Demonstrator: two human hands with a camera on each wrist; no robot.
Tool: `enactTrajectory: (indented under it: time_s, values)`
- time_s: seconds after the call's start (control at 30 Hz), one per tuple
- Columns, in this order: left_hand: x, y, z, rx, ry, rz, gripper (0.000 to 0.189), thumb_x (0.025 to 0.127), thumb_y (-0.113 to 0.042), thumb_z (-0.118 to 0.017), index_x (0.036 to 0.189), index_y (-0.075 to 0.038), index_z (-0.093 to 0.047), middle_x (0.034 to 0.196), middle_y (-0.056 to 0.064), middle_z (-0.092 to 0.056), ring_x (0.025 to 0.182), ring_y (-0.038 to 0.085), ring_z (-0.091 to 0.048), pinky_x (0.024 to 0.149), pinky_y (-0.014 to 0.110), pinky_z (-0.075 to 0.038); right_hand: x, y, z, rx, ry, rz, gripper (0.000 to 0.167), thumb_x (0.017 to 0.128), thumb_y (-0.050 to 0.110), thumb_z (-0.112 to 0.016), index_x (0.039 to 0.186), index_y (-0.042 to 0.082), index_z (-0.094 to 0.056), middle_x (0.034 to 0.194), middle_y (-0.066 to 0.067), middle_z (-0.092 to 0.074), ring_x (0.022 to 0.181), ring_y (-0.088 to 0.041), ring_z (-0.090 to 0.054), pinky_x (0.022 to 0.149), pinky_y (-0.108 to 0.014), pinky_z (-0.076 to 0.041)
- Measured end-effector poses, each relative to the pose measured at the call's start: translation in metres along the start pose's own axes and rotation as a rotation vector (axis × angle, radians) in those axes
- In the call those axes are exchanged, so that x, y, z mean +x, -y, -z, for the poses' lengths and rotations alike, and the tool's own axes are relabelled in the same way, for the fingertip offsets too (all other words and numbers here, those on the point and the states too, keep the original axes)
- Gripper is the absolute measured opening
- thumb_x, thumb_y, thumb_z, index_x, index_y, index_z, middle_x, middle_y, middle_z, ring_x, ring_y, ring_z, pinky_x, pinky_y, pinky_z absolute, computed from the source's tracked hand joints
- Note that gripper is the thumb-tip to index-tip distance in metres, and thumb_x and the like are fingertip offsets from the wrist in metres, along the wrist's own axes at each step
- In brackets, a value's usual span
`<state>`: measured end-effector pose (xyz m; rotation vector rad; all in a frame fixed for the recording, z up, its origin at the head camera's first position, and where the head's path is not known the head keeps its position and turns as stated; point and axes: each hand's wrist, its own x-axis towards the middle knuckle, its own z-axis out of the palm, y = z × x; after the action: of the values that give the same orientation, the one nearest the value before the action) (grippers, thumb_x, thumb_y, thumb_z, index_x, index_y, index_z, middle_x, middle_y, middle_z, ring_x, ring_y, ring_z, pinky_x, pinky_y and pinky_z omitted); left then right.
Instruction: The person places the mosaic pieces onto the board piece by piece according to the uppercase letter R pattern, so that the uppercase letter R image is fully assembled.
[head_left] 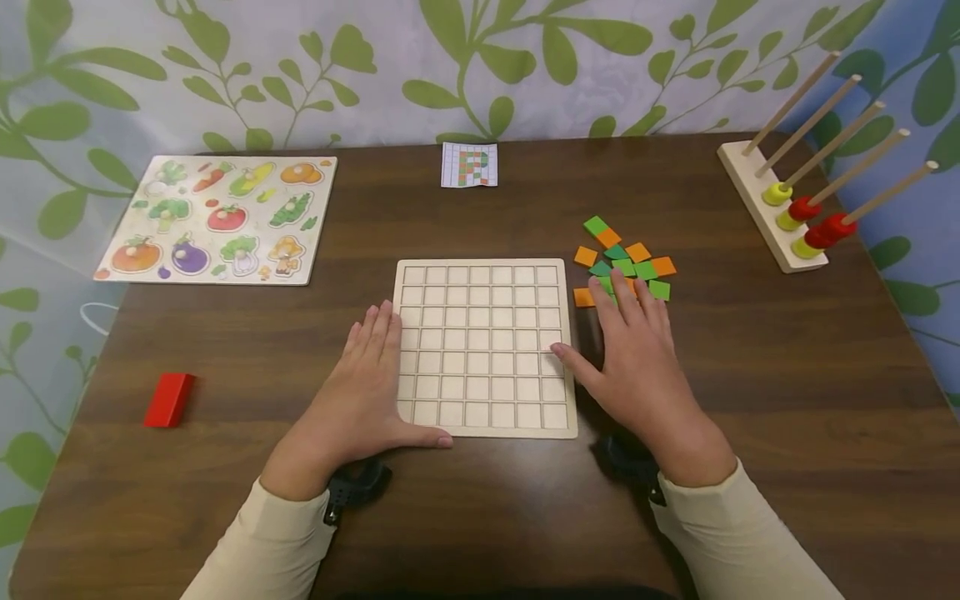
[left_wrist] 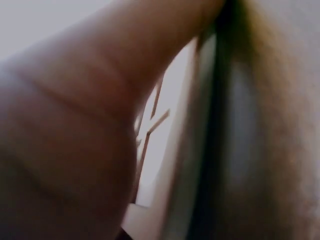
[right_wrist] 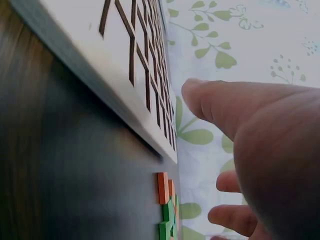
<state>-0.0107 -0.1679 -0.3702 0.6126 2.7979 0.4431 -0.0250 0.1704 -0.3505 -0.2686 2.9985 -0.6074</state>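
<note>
A square wooden grid board (head_left: 486, 432) lies flat in the middle of the table. Along its left edge rests my left hand (head_left: 360, 400), fingers straight and the thumb stretched along the near edge. My right hand (head_left: 645, 375) hovers to the right of the board with fingers spread and holds nothing. Its thumb overlaps the board's right edge in the head view, but stands above it in the right wrist view. Beyond its fingertips lies a loose pile of green tiles (head_left: 645, 270) and orange tiles (head_left: 663, 266), partly hidden by the fingers.
A small pattern card (head_left: 469, 165) lies at the back. On the left are a vegetable puzzle board (head_left: 258, 225) and a red block (head_left: 169, 400). A wooden peg stand (head_left: 772, 208) with red and yellow beads stands at the back right. Patterned cloth hangs behind the table.
</note>
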Motion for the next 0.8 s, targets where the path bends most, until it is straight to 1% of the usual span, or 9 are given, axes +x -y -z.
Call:
enactTrajectory:
  time_s: [0.2,0.27,0.43,0.5,0.57,0.67,0.8]
  values:
    - [-0.003,0.003,-0.003,0.009,-0.039,-0.006,0.163,0.060,-0.098,-0.068,0.163,0.011,-0.005,0.172,0.026,0.004,0.158,0.037,0.004,0.126,0.050,-0.004,0.005,0.001,-0.002,0.030,0.049,0.008,0.097,0.097,0.049,-0.074,0.164,-0.004,-0.027,0.170,-0.025,-0.019,0.156,-0.045,-0.016,0.123,-0.062,-0.008]
    - [-0.003,0.004,-0.004,0.011,-0.041,-0.003,0.163,0.060,-0.099,-0.067,0.163,0.011,-0.005,0.172,0.025,0.004,0.158,0.037,0.005,0.126,0.050,-0.004,0.006,0.001,-0.003,0.044,0.061,0.011,0.096,0.098,0.049,-0.073,0.164,-0.004,-0.026,0.171,-0.024,-0.019,0.156,-0.044,-0.016,0.123,-0.062,-0.010]
    - [-0.001,0.003,-0.002,0.022,-0.041,-0.009,0.163,0.060,-0.099,-0.067,0.163,0.010,-0.003,0.172,0.025,0.006,0.158,0.037,0.006,0.126,0.050,-0.004,0.009,0.001,-0.002,0.059,0.079,-0.023,0.091,0.102,0.048,-0.068,0.166,-0.001,-0.024,0.172,-0.022,-0.017,0.155,-0.044,-0.017,0.118,-0.066,-0.021]
    - [0.000,0.003,-0.001,0.025,-0.040,-0.016,0.162,0.061,-0.098,-0.068,0.163,0.010,-0.003,0.172,0.025,0.006,0.158,0.037,0.005,0.126,0.049,-0.003,0.011,0.000,-0.001,0.051,0.066,-0.015,0.086,0.104,0.043,-0.067,0.165,-0.002,-0.025,0.171,-0.023,-0.018,0.155,-0.045,-0.019,0.116,-0.067,-0.025]
    - [0.002,0.002,0.000,0.031,-0.038,-0.019,0.162,0.061,-0.097,-0.068,0.163,0.010,-0.003,0.172,0.025,0.005,0.158,0.038,0.005,0.126,0.049,-0.004,0.012,-0.001,0.000,0.031,0.047,0.014,0.080,0.105,0.035,-0.067,0.164,-0.003,-0.028,0.170,-0.024,-0.022,0.154,-0.045,-0.021,0.116,-0.065,-0.026]
    - [0.003,0.001,0.000,0.036,-0.030,-0.020,0.161,0.062,-0.097,-0.068,0.163,0.011,-0.004,0.172,0.026,0.004,0.158,0.038,0.004,0.126,0.050,-0.004,0.015,-0.002,0.000,-0.022,0.035,0.066,0.070,0.105,0.021,-0.067,0.160,-0.007,-0.035,0.167,-0.026,-0.029,0.153,-0.044,-0.025,0.120,-0.060,-0.024]
    - [0.000,0.001,0.000,0.042,-0.016,-0.013,0.161,0.062,-0.096,-0.069,0.163,0.012,-0.004,0.171,0.027,0.003,0.158,0.039,0.003,0.126,0.050,-0.005,0.019,-0.003,-0.003,-0.077,0.049,0.110,0.060,0.104,0.007,-0.066,0.156,-0.010,-0.041,0.164,-0.026,-0.035,0.151,-0.043,-0.030,0.123,-0.054,-0.020]
